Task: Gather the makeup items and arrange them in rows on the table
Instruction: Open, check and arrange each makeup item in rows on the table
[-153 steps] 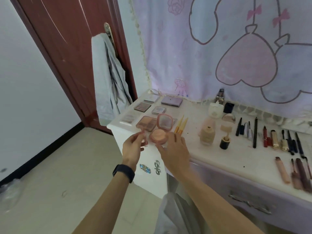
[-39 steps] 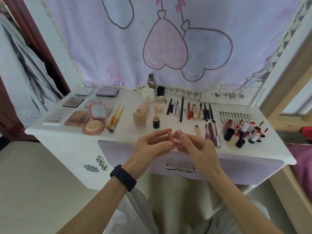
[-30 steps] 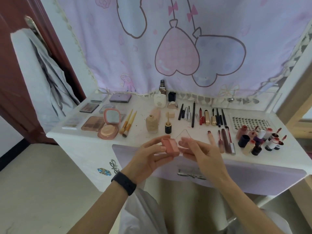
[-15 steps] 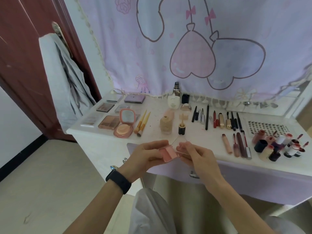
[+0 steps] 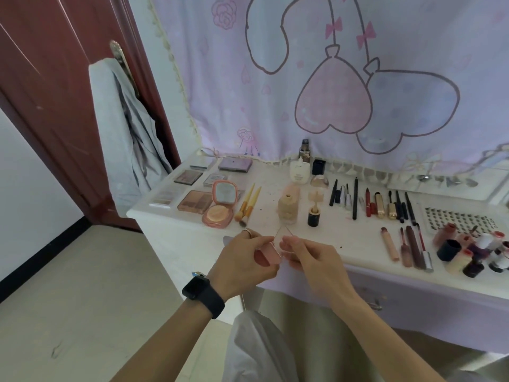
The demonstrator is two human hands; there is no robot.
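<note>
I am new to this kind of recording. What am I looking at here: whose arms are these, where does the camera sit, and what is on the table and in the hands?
No machine here: a person's two bare arms, filmed by one wide-angle camera on their head, looking forward and down. The left hand, with a black watch on its wrist, holds a small pink case; the right hand pinches its clear lid. On the white table are palettes, an open pink compact, brushes, a foundation bottle, pencils and lip tubes in rows.
</note>
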